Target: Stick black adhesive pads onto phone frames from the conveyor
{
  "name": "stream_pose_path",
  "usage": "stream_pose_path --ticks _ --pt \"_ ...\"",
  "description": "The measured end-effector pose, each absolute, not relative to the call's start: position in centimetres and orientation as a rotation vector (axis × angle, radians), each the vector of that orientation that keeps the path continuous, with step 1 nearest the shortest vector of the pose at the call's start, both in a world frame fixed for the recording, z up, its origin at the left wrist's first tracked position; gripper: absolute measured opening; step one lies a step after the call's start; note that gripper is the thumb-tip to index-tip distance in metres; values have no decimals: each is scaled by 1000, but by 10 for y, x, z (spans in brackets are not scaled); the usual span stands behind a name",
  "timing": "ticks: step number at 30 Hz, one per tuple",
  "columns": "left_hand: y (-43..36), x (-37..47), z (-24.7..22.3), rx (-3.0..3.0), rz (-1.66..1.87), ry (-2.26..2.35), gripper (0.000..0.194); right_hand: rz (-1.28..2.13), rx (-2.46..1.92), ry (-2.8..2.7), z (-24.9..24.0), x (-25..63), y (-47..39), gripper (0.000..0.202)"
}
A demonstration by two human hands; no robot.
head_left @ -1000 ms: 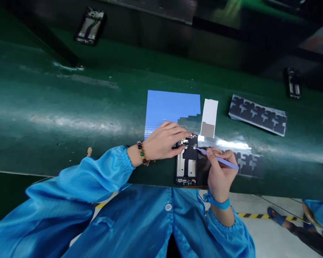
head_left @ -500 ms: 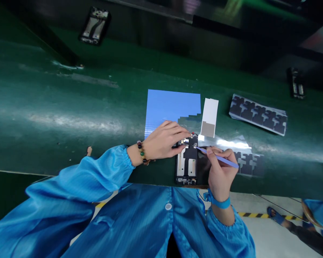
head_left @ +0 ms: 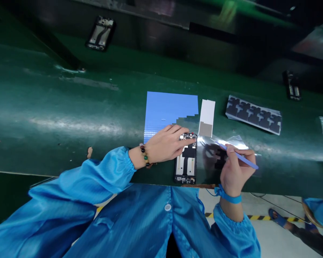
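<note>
An opened phone (head_left: 186, 163) lies upright near the table's front edge, its inner parts and a black film piece showing. Across its upper end rests my left hand (head_left: 165, 145), fingers stretched out, the index fingertip touching the top right area; part of the phone is hidden under it. My right hand (head_left: 237, 170) is closed around purple-blue tweezers (head_left: 239, 156), whose thin tip points up and left, apart from the phone. Below that tip lies a clear sheet with black die-cut stickers (head_left: 220, 157), partly covered by the right hand.
Behind my hands lie a blue sheet (head_left: 172, 104) and a white-and-grey card (head_left: 206, 116). A stack of black sticker sheets (head_left: 253, 114) is to the right. Other opened phones (head_left: 101, 33) (head_left: 293, 86) lie farther back. A person's foot (head_left: 277, 217) shows at lower right.
My right hand has moved right with the tweezers, away from the phone to over the sticker sheet. My left index finger now reaches across the phone's upper end.
</note>
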State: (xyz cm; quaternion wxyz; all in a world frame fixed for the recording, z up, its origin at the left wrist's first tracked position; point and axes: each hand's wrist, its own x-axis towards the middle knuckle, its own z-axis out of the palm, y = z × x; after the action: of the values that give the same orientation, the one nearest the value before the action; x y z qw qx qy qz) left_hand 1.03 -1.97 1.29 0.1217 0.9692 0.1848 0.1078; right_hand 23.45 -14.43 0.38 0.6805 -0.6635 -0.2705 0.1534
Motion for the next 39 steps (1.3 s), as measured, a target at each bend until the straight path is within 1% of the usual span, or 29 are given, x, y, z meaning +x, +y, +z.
stream_pose_path --ticks 2,4,5,8,12,14,15,17,18,20,22,24,28,30,32,35,39 --pt "-36 6 12 2836 344 466 49 354 -1525 -615 -1 236 -145 30" --pt "-61 -3 8 2837 357 296 53 344 -1541 -618 -6 235 -146 31" --pt "-75 -7 5 2846 357 214 52 338 -1539 -615 -8 234 -146 31" --pt "-110 -20 -4 2902 375 199 40 356 -1498 -600 -10 234 -145 33" --pt "-116 -34 8 2888 653 80 22 409 -1442 -554 -9 236 -141 33" --pt "-92 -38 24 2856 786 50 23 413 -1446 -534 -9 238 -140 34" --pt "-72 -38 31 2849 826 102 29 412 -1455 -530 -10 239 -140 34" --pt "-18 -32 40 2829 907 347 42 416 -1475 -535 -12 241 -140 35" --pt "14 -25 42 2809 907 496 44 419 -1481 -540 -14 242 -140 35" --pt "83 -8 39 2701 935 758 44 422 -1485 -552 -16 243 -140 36" --pt "143 7 30 2499 859 1033 42 424 -1481 -562 -17 243 -140 37" --pt "185 15 18 2396 762 1153 43 431 -1470 -559 -16 242 -140 37" --pt "218 7 4 2368 643 1200 47 453 -1465 -553 -14 239 -140 36" --pt "226 -7 5 2329 641 1311 49 467 -1460 -562 -13 238 -140 35" --pt "238 -26 9 2248 682 1485 54 491 -1454 -568 -12 238 -141 35" --pt "259 -54 18 1962 796 1776 60 512 -1461 -566 -13 237 -141 35" --pt "280 -77 30 1733 896 1892 63 505 -1457 -557 -12 236 -141 34"
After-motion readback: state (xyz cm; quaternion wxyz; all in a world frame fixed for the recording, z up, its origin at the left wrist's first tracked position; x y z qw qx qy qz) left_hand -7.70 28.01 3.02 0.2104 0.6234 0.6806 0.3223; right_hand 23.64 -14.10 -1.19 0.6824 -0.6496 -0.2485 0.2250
